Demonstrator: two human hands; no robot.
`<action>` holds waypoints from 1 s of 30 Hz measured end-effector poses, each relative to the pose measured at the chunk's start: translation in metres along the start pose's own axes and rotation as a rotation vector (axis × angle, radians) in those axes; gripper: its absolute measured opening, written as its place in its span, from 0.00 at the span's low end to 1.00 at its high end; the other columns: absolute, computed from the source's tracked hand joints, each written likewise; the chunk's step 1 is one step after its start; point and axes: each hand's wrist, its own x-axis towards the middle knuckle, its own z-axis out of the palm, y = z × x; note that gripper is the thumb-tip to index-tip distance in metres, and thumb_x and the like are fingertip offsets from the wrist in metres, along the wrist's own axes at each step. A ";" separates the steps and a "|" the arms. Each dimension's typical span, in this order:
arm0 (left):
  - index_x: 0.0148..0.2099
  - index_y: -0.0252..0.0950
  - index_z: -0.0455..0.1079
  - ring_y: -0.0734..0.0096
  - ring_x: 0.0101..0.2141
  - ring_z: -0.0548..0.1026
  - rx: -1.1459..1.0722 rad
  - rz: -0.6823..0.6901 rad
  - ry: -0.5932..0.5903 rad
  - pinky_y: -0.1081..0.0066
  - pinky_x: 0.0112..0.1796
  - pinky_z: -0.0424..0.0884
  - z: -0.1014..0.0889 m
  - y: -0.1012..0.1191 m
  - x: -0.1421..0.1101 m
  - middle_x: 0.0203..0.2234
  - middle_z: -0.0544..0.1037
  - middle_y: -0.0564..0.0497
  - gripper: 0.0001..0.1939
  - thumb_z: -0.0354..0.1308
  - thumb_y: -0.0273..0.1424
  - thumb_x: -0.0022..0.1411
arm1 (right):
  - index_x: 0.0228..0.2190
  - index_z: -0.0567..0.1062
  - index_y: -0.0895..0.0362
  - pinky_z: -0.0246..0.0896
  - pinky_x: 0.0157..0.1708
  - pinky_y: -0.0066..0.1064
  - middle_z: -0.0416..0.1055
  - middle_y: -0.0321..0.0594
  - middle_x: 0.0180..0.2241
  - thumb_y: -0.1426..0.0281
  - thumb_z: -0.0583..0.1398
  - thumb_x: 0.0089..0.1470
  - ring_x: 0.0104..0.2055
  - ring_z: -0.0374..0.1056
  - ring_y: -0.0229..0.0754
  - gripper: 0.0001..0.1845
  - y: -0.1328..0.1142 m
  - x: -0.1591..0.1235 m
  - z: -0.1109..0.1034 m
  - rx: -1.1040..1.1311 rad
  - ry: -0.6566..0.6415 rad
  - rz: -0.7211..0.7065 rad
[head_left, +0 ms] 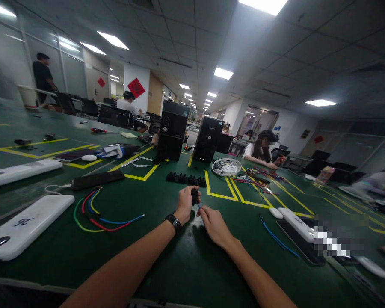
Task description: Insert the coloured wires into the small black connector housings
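The left hand [185,201] is closed around a small black connector block [195,196], holding it upright just above the green desk [167,265]; a dark watch [173,222] sits on that wrist. The right hand [213,223] lies just right of and a little nearer than the left, its fingertips pinched on the end of a thin blue wire [199,207], which is too small to follow clearly. The wire's tip points up and left toward the underside of the block, so the two meet in the narrow gap between the hands, and the right hand is the nearer one to that joint.

Beyond the left hand lies a row of black connector blocks [186,178], its long axis running left to right. Well to the left of the left hand rests a loose bundle of coloured wires [98,214], and to the right of the right hand a single blue cable [277,237] lies beside a white power bank [297,222]. Two black computer towers [173,128] stand farther off.
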 end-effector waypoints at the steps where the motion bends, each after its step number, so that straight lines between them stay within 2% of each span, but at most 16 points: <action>1: 0.35 0.30 0.71 0.74 0.15 0.68 0.038 0.021 -0.002 0.73 0.19 0.63 -0.001 -0.001 0.000 0.19 0.72 0.50 0.14 0.50 0.35 0.53 | 0.28 0.72 0.55 0.54 0.30 0.26 0.71 0.35 0.25 0.68 0.47 0.62 0.28 0.67 0.38 0.17 -0.001 0.000 -0.002 -0.002 -0.012 -0.004; 4: 0.33 0.31 0.71 0.73 0.15 0.69 0.152 0.101 0.000 0.73 0.19 0.64 -0.002 -0.003 0.000 0.17 0.70 0.51 0.13 0.48 0.34 0.54 | 0.24 0.72 0.55 0.52 0.30 0.26 0.69 0.34 0.22 0.68 0.48 0.62 0.27 0.66 0.37 0.19 -0.004 0.003 -0.010 -0.021 0.016 0.000; 7: 0.31 0.31 0.70 0.72 0.16 0.70 0.160 0.133 0.007 0.72 0.19 0.64 0.000 -0.002 -0.001 0.17 0.70 0.51 0.13 0.47 0.33 0.54 | 0.23 0.72 0.55 0.52 0.29 0.26 0.69 0.34 0.21 0.68 0.48 0.62 0.26 0.66 0.37 0.20 -0.007 0.005 -0.014 -0.033 0.079 0.013; 10: 0.32 0.31 0.69 0.73 0.16 0.69 0.028 0.055 0.030 0.72 0.20 0.64 0.004 0.001 -0.002 0.17 0.70 0.51 0.13 0.46 0.33 0.55 | 0.25 0.71 0.55 0.52 0.29 0.26 0.69 0.35 0.21 0.68 0.48 0.62 0.25 0.66 0.37 0.19 -0.009 0.002 -0.008 -0.060 0.113 0.018; 14: 0.36 0.30 0.67 0.72 0.16 0.68 -0.177 -0.130 0.060 0.70 0.21 0.65 0.007 0.006 -0.003 0.17 0.69 0.52 0.14 0.43 0.32 0.56 | 0.26 0.70 0.55 0.53 0.28 0.26 0.71 0.38 0.24 0.69 0.47 0.63 0.26 0.67 0.37 0.17 -0.009 -0.003 0.003 -0.084 0.051 0.017; 17: 0.36 0.30 0.66 0.72 0.16 0.68 -0.232 -0.182 0.041 0.69 0.22 0.66 0.008 0.007 -0.003 0.17 0.68 0.52 0.14 0.43 0.33 0.57 | 0.26 0.70 0.55 0.53 0.28 0.26 0.71 0.38 0.23 0.68 0.46 0.63 0.25 0.67 0.37 0.18 -0.012 -0.003 0.006 -0.088 0.047 0.032; 19: 0.35 0.30 0.66 0.72 0.16 0.68 -0.216 -0.138 0.018 0.70 0.22 0.66 0.008 0.005 -0.002 0.17 0.69 0.52 0.13 0.44 0.33 0.56 | 0.27 0.70 0.55 0.53 0.28 0.26 0.71 0.38 0.23 0.68 0.46 0.63 0.25 0.68 0.38 0.18 -0.015 -0.002 0.008 -0.103 0.058 0.049; 24: 0.33 0.30 0.68 0.74 0.17 0.68 -0.015 0.084 -0.026 0.73 0.21 0.63 0.006 -0.004 0.002 0.18 0.70 0.52 0.12 0.49 0.33 0.53 | 0.26 0.71 0.57 0.53 0.30 0.26 0.73 0.41 0.26 0.69 0.47 0.63 0.27 0.68 0.38 0.18 -0.018 -0.002 0.013 -0.147 0.011 0.074; 26: 0.34 0.30 0.68 0.73 0.17 0.68 -0.046 0.040 -0.062 0.72 0.21 0.63 0.006 -0.004 0.003 0.17 0.69 0.52 0.12 0.49 0.33 0.53 | 0.26 0.71 0.57 0.52 0.30 0.25 0.72 0.39 0.25 0.70 0.47 0.63 0.27 0.67 0.37 0.17 -0.014 -0.002 0.012 -0.103 -0.011 0.062; 30: 0.39 0.28 0.66 0.71 0.17 0.68 -0.275 -0.153 -0.198 0.69 0.22 0.65 0.008 0.003 0.004 0.17 0.69 0.50 0.15 0.44 0.32 0.56 | 0.26 0.70 0.56 0.50 0.29 0.25 0.68 0.35 0.23 0.68 0.47 0.63 0.26 0.64 0.36 0.18 -0.005 -0.003 0.008 0.002 0.032 0.035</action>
